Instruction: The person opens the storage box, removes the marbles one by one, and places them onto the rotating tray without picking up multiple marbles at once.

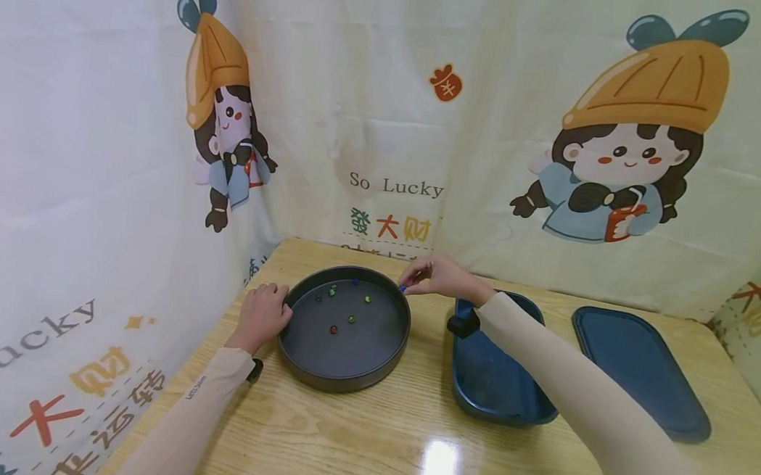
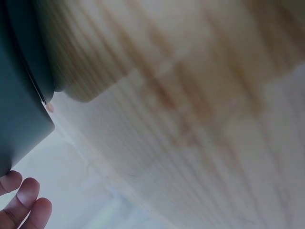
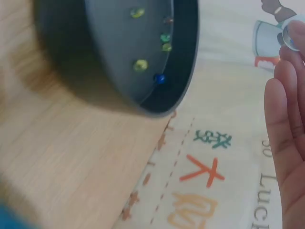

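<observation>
A round dark pan (image 1: 347,359) sits on the wooden table with several small glass marbles spread over its floor, among them a red marble (image 1: 333,330), a yellow-green marble (image 1: 367,299) and a blue marble (image 3: 159,78). My left hand (image 1: 262,316) holds the pan's left rim; several of its fingertips (image 2: 40,210) show beside the pan's wall in the left wrist view. Just off the pan's far right rim, my right hand (image 1: 440,276) pinches a marble (image 3: 288,38) between thumb and finger. It looks blue in the head view and glassy in the right wrist view.
Right of the pan, a deep blue rectangular tray (image 1: 496,375) stands partly under my right forearm. Farther right lies a flat dark blue lid (image 1: 640,370). A printed curtain (image 1: 377,85) hangs along the table's back and left edges.
</observation>
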Tool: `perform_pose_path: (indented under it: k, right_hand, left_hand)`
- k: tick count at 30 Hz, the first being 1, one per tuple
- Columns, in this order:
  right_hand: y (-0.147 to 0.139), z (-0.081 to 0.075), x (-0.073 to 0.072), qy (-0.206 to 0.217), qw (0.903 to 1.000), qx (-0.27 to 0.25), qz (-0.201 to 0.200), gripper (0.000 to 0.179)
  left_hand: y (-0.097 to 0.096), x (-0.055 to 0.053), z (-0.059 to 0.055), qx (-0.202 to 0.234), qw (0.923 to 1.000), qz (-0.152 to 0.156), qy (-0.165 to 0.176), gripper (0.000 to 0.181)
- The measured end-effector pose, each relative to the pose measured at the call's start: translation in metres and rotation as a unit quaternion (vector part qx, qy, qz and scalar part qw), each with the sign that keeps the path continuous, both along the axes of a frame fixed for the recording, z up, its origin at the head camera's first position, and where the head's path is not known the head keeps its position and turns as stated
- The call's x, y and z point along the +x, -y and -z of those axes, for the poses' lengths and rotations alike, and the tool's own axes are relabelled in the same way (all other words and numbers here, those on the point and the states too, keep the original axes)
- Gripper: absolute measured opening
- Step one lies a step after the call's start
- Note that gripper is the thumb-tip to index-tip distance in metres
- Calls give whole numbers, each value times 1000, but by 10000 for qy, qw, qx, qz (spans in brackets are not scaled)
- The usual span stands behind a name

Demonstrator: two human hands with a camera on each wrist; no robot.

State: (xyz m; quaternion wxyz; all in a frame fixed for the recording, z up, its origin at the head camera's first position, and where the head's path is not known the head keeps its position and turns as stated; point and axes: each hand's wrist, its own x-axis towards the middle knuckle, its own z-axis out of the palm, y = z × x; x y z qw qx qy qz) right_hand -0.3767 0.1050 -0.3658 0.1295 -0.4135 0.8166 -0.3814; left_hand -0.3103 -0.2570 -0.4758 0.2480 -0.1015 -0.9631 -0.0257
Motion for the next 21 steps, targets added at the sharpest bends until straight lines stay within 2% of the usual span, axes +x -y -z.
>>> perform_pose_path:
  k: [8,15,21]
  right_hand:
    - [47,15,-18,56,9997,10,226,19]
    - [82,35,-24,154,9999,-31,45,19]
    - [111,52,-26,37,9997,219,-128,19]
  left_hand:
    - [-1,1,-2,37,10000,-27,48,15]
    - [-1,2,-1,90,9999,-51,121,15]
    - [0,0,1,83,9999,-48,73,13]
